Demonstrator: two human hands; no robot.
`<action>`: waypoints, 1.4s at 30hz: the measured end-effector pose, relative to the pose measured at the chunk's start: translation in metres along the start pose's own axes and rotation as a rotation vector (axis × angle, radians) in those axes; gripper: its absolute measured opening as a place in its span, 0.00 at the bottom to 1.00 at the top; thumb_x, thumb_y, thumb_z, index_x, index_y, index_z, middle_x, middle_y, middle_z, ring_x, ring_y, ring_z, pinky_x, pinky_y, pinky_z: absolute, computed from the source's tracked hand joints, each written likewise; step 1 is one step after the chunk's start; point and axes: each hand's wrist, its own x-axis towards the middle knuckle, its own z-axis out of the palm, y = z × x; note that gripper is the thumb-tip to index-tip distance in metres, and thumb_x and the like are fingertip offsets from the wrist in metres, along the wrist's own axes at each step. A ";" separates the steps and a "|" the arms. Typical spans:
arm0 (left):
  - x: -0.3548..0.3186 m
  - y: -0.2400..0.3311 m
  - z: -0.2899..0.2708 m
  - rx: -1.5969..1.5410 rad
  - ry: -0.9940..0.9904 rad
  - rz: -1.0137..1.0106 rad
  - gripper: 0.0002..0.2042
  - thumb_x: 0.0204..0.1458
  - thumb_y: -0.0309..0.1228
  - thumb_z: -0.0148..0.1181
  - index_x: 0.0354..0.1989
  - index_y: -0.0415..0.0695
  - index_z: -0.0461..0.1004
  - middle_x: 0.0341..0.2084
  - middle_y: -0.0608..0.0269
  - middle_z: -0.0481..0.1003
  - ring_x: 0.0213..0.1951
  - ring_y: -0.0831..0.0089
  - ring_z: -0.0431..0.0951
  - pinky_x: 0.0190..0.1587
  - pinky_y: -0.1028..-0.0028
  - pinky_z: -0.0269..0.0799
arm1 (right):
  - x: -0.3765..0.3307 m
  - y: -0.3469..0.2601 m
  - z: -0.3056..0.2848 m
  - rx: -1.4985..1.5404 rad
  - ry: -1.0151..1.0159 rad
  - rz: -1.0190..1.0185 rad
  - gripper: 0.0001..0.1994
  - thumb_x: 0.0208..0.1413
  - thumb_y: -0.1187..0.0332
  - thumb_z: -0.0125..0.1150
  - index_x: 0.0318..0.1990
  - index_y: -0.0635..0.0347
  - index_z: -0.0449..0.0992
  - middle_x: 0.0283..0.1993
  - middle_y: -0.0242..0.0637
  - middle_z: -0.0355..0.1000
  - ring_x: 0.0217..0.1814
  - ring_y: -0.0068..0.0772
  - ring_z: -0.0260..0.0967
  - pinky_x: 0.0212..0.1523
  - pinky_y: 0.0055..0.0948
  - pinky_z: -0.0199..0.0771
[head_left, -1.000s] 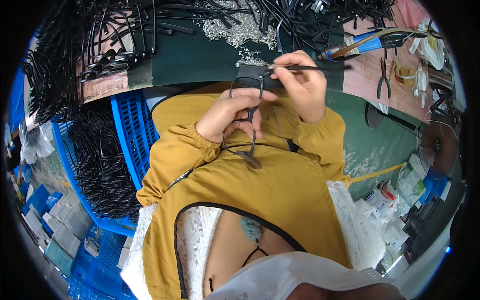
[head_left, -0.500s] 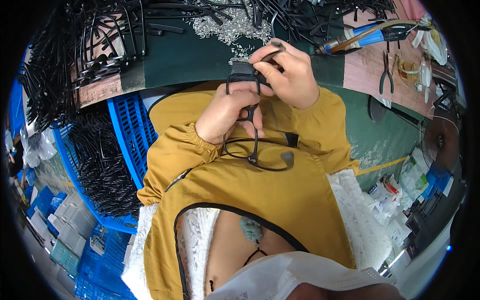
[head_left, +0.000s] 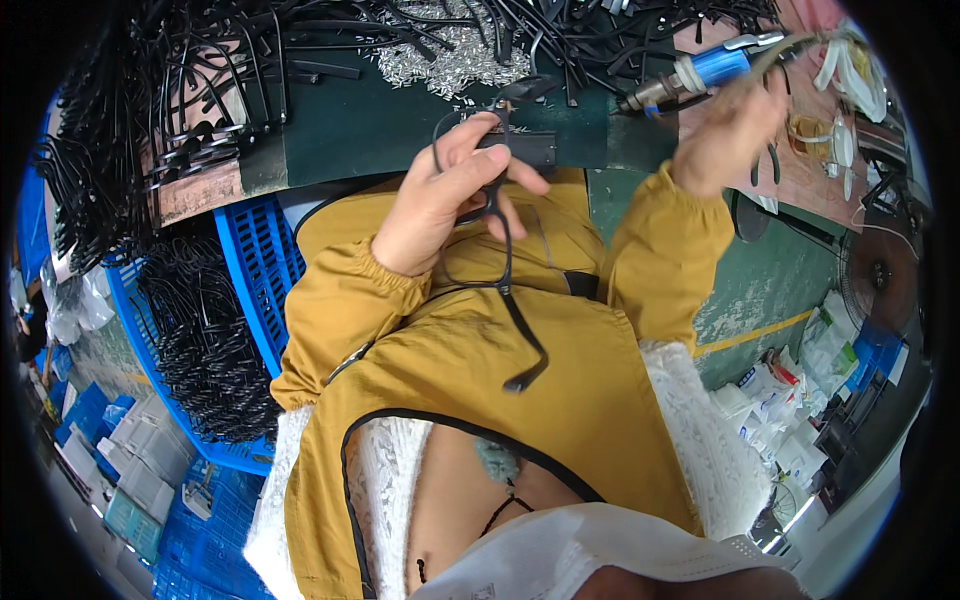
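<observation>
A black eyeglasses frame (head_left: 505, 262) is in my left hand (head_left: 428, 215), whose fingers pass around its rims and bridge. One temple arm (head_left: 528, 345) hangs down over my mustard apron; the other end lies at the table edge beside a small dark block (head_left: 532, 150). My right hand (head_left: 728, 135) is out to the right, by the rear part of a blue power screwdriver (head_left: 722, 67). Its fingers are smeared by motion, so I cannot tell whether they touch the tool. Many tiny silvery screws or pins (head_left: 455, 62) lie in a heap beyond my left hand.
Black temple arms (head_left: 215, 60) pile up at the table's left and back. At left, a blue basket (head_left: 232, 235) holds many more black pieces. Pliers (head_left: 770, 165) lie near my right hand, and a fan (head_left: 880, 275) stands at the far right.
My right hand has let go of the frame's upper end and swung right to the screwdriver. My left hand keeps the frame; its lower temple arm now hangs straighter down.
</observation>
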 end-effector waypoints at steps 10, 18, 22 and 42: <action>-0.015 0.003 -0.021 -0.134 0.100 0.081 0.29 0.67 0.38 0.47 0.72 0.34 0.58 0.31 0.53 0.80 0.28 0.68 0.82 0.32 0.74 0.78 | 0.025 0.018 0.069 0.592 -0.441 0.300 0.33 0.65 0.49 0.59 0.64 0.69 0.65 0.33 0.33 0.65 0.33 0.27 0.63 0.28 0.22 0.64; -0.008 -0.010 -0.010 -0.193 0.086 -0.008 0.21 0.68 0.35 0.48 0.63 0.35 0.69 0.30 0.55 0.79 0.30 0.70 0.82 0.33 0.77 0.78 | 0.001 0.030 0.060 1.017 -0.815 0.560 0.27 0.64 0.41 0.60 0.53 0.57 0.70 0.26 0.26 0.60 0.20 0.20 0.56 0.18 0.20 0.57; -0.011 -0.012 -0.004 -0.263 0.158 -0.135 0.18 0.67 0.36 0.49 0.57 0.38 0.73 0.28 0.61 0.76 0.30 0.72 0.81 0.35 0.77 0.77 | -0.007 0.040 0.070 0.958 -0.609 0.511 0.21 0.68 0.43 0.54 0.48 0.51 0.70 0.27 0.26 0.61 0.20 0.20 0.56 0.17 0.20 0.55; -0.009 -0.056 0.009 -0.652 0.092 -0.417 0.16 0.66 0.41 0.58 0.59 0.53 0.71 0.19 0.71 0.70 0.18 0.78 0.67 0.20 0.78 0.62 | -0.076 -0.031 0.049 0.870 -0.579 0.560 0.24 0.58 0.50 0.73 0.46 0.56 0.68 0.27 0.37 0.68 0.23 0.28 0.66 0.22 0.25 0.64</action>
